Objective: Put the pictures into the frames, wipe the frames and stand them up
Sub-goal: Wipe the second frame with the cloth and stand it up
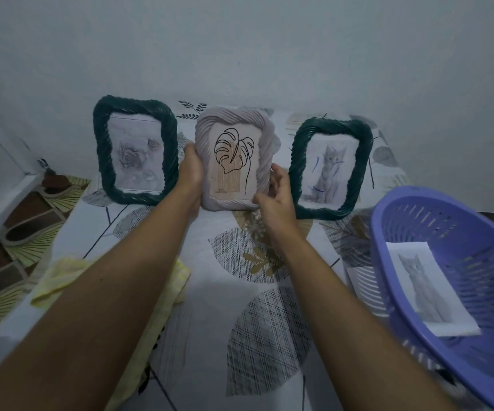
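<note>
Between left hand (192,169), right hand (280,189), pale frame (234,161)

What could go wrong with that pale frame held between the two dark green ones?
The pale pink twisted-rim frame, gripped by the left hand and right hand, sits close between the dark green rose-picture frame and the dark green cat-picture frame; setting it down could knock either over. The right thumb on its lower rim might leave smudges.

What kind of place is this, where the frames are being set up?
Probably a room in a home: a leaf-print tablecloth running up to a plain wall, a patterned tile floor at the left, and a purple plastic basket.
</note>
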Demonstrator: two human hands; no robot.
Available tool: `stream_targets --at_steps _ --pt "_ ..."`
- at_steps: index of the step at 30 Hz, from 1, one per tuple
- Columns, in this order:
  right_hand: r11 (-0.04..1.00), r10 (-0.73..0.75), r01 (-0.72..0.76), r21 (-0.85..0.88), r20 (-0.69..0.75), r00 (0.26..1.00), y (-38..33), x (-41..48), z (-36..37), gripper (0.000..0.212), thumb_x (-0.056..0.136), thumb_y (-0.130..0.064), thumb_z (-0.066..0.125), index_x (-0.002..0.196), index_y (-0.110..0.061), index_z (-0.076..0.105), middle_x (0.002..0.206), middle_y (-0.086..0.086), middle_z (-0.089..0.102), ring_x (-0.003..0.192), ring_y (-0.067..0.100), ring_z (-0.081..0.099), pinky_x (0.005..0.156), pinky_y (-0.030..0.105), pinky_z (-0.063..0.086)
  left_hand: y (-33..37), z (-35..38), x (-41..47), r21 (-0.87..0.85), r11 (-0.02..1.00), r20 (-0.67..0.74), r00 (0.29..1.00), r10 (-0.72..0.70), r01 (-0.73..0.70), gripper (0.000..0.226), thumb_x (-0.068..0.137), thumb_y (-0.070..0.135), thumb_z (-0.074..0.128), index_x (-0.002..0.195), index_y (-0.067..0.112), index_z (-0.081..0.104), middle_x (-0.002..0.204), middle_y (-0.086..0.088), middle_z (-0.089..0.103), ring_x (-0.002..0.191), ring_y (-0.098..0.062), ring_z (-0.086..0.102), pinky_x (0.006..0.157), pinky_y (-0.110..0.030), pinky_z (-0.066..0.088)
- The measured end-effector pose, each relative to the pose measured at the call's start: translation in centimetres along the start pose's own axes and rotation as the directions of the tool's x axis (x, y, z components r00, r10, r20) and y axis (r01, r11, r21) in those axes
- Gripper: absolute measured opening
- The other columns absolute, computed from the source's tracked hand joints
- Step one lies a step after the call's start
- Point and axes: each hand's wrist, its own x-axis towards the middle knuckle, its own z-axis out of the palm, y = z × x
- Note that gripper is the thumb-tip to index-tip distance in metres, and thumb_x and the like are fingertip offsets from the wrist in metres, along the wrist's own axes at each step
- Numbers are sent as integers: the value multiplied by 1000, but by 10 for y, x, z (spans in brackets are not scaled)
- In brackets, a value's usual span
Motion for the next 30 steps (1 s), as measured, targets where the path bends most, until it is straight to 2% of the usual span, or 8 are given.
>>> stream_targets --at_steps 7,13,20,23,25,26,28,30 --pt "1000 -8 7 -25 -44 999 2 -3 5 73 89 10 49 152 -21 29 146 1 46 127 15 51 107 43 48 -3 -2 8 -35 999 -40 999 -10 8 76 88 65 21 128 17 64 111 -11 73 102 -29 69 96 -50 54" --pt "999 18 -20 -27 -38 999 -4 -5 6 72 89 8 49 152 -22 29 142 -5 47 125 12 52 110 43 45 -6 -3 13 -66 996 -56 997 -59 55 91 76 73 21 140 18 56 131 -14 63 119 -33 60 105 -56 44" --pt "997 63 -64 -33 -40 997 -7 -7 5 71 90 6 50 151 -22 29 118 -22 48 109 2 52 111 38 43 -14 -7 9 -87 995 -101 993 -65 56 88 75 73 23 131 18 63 120 -9 69 109 -30 65 102 -50 48" --pt "995 85 -87 -53 -29 996 -10 -11 6 72 90 3 51 153 -23 27 124 -15 50 113 10 55 110 40 44 -34 -17 31 -76 995 -134 989 -67 57 101 62 85 28 129 19 65 121 -8 69 110 -30 65 102 -51 48" --pt "993 99 -101 -68 -37 994 -12 -16 7 74 89 1 52 153 -25 26 132 -7 50 120 16 54 110 41 44 -39 -21 25 -6 999 -186 981 -54 54 103 57 88 27 122 21 69 119 -7 70 109 -30 65 100 -52 48" --pt "991 106 -109 -73 -48 993 -13 -19 7 74 89 0 53 153 -25 26 135 -5 51 121 17 54 109 40 44 -32 -19 7 53 997 -210 977 -40 53 97 63 86 26 120 20 69 118 -7 70 108 -29 65 100 -51 48" --pt "992 110 -114 -59 -70 991 -15 -25 5 70 90 -1 53 152 -24 29 129 -9 55 114 12 56 99 26 46 -11 -10 -48 239 970 -246 969 22 38 73 88 65 27 124 15 65 121 -8 65 112 -29 59 103 -46 44" --pt "994 98 -102 -32 -94 991 -18 -33 2 63 92 -2 54 149 -22 34 113 -21 54 99 1 54 80 10 42 -10 -8 -75 431 902 -259 958 120 3 52 99 45 34 131 10 56 127 -11 58 116 -28 53 101 -39 41"
